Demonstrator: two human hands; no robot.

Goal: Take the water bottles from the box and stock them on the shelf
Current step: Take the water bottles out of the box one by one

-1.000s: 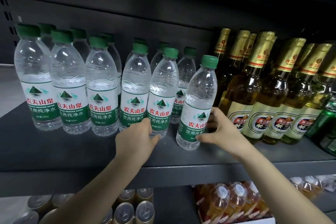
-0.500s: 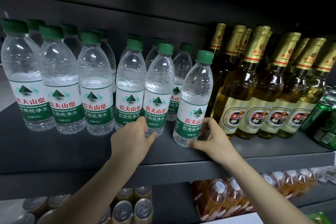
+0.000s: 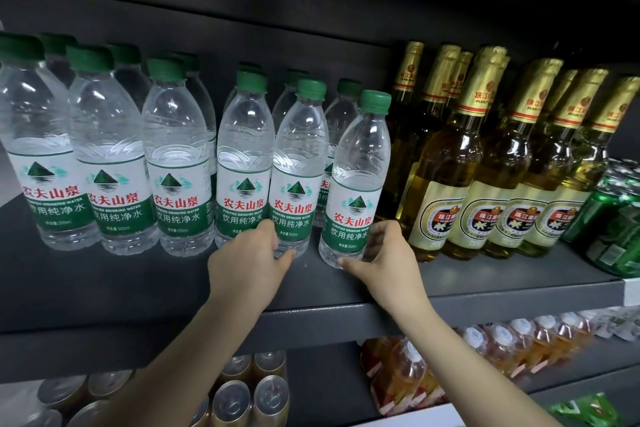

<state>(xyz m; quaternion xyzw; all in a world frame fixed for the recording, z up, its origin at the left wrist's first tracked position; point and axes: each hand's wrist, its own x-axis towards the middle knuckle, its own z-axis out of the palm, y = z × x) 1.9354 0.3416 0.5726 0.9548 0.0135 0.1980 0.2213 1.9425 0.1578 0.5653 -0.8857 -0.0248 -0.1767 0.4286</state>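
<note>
Left hand (image 3: 250,258) is wrapped round the base of one Nongfu Spring water bottle (image 3: 298,170), right hand (image 3: 382,255) pinches the front one (image 3: 358,180), both on the shelf (image 3: 450,274). A rough shove could knock the beer bottles (image 3: 446,163) over.

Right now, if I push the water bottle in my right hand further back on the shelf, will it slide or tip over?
The clear plastic green-capped water bottle looks full, so probably heavy enough to slide steadily. It is tall and narrow, so a high push might tip it; the right hand grips near the base, which should help. The dark shelf looks smooth.
</note>
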